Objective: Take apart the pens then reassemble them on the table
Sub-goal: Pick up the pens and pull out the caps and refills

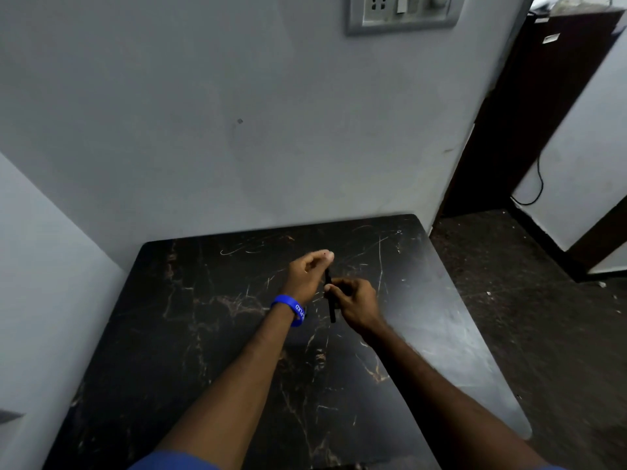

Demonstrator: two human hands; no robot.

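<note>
— Two hands, one pen: that is all we have over the table (210, 334). Where do we put the pen (329, 296)?

— We see it as a thin black stick, standing nearly upright between the hands, above the middle of the dark marbled top and nearer its far edge than its near one. Its lower end hangs free below the right hand (356, 301); we cannot tell whether it touches the surface.

— And the fingers?

— The right fingers (336, 285) are curled together and clamped on the pen's middle, the thumb side facing the left hand. The left hand (307, 274) sits just beside it, a little further from us, its fingertips (324, 256) bunched together at or just above the pen's upper end. The picture is blurred there, so we cannot tell whether they actually pinch the tip or a small loose part.

— Do we see the pen in one piece?

— We cannot say; the dark barrel against the dark top hides any joint.

— Anything else we should name?

— A blue wristband (291, 309) with white lettering on the left wrist. Behind the far edge rises a pale wall (237, 130), with a switch plate (403, 11) high on it. Off the right edge a dark floor (509, 266) and a black cable (537, 184) hanging down the side wall.
</note>
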